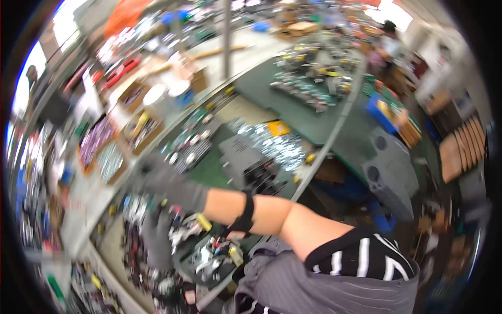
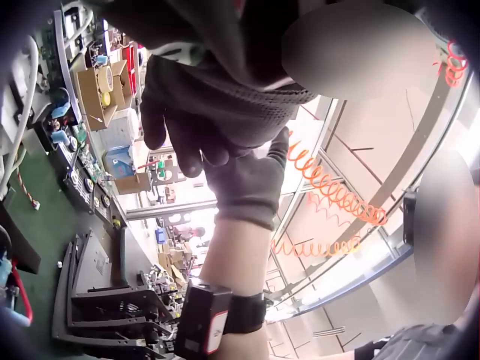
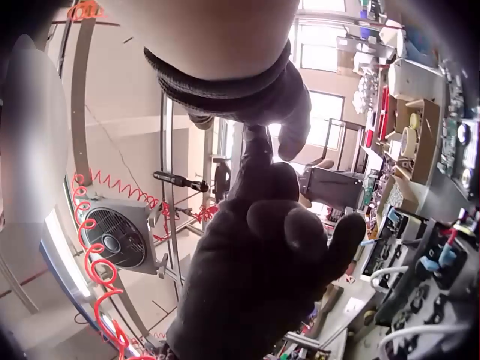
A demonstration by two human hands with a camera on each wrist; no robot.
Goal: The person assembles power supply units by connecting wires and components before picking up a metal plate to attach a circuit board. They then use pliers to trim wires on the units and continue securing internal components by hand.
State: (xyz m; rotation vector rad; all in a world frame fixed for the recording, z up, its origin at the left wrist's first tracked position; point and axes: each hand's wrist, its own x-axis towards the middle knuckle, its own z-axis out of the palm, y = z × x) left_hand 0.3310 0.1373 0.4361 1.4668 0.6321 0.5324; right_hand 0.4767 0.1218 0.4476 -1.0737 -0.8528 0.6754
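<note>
Both hands wear dark grey gloves and meet in front of the body above a green workbench (image 1: 209, 170). My right hand (image 1: 170, 183) reaches leftward and is blurred in the head view. Lower down is my left hand (image 1: 158, 238), pointing up toward it. In the left wrist view, bent fingers of the left hand (image 2: 214, 105) overlap the right hand (image 2: 247, 187), whose own fingers are mostly hidden. No separate object shows between them. Dark plastic housings (image 1: 243, 157) lie on the bench beyond the right forearm, with small electronic parts (image 1: 214, 259) below it.
Shiny silver packets (image 1: 277, 146) lie on the bench beyond the housings. Cardboard boxes (image 1: 149, 137) and a white bucket (image 1: 155, 98) stand on the left-hand shelf. Red coiled hoses (image 3: 97, 262), a fan (image 3: 112, 236) and a power screwdriver (image 3: 180, 181) hang overhead. Large grey housings (image 1: 389, 172) stand at right.
</note>
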